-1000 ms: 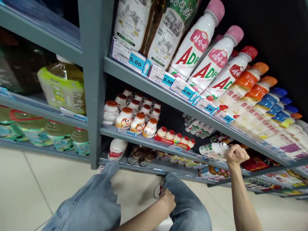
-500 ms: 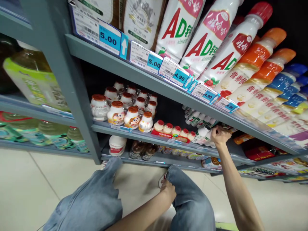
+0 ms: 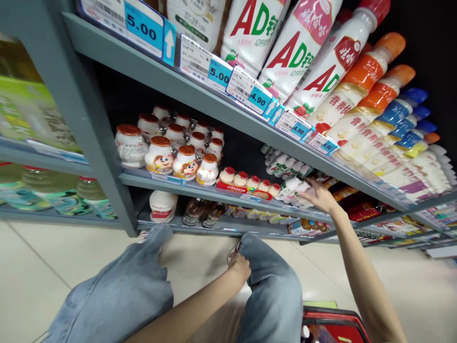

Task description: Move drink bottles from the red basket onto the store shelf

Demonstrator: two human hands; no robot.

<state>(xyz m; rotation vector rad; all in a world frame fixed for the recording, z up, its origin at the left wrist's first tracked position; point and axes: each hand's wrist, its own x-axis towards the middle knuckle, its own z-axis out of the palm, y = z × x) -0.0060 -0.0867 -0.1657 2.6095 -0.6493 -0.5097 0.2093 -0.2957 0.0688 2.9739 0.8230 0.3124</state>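
I am crouched before a grey shelf unit (image 3: 200, 188). My right hand (image 3: 319, 196) reaches into the second shelf from the floor. Its fingers are stretched out flat against a pack of small white bottles with green labels (image 3: 291, 186), which lies among more of the same (image 3: 282, 164). My left hand (image 3: 238, 265) rests between my knees against my jeans (image 3: 274, 290). Its fingers are curled closed and nothing shows in them. To the left of the green-labelled bottles lies a row pack of small red-capped bottles (image 3: 246, 183).
Cartoon-labelled red-capped bottles (image 3: 171, 155) fill the left of the same shelf. Tall AD milk bottles (image 3: 303, 52) and price tags (image 3: 250, 90) line the shelf above. A red basket (image 3: 332, 326) sits on the tiled floor by my right arm. Green tea bottles (image 3: 43, 186) stand in the left bay.
My right hand lifted a white green-labelled bottle pack from the shelf's front edge in among the others, and its fingers went from gripping to flat. The view moved closer.
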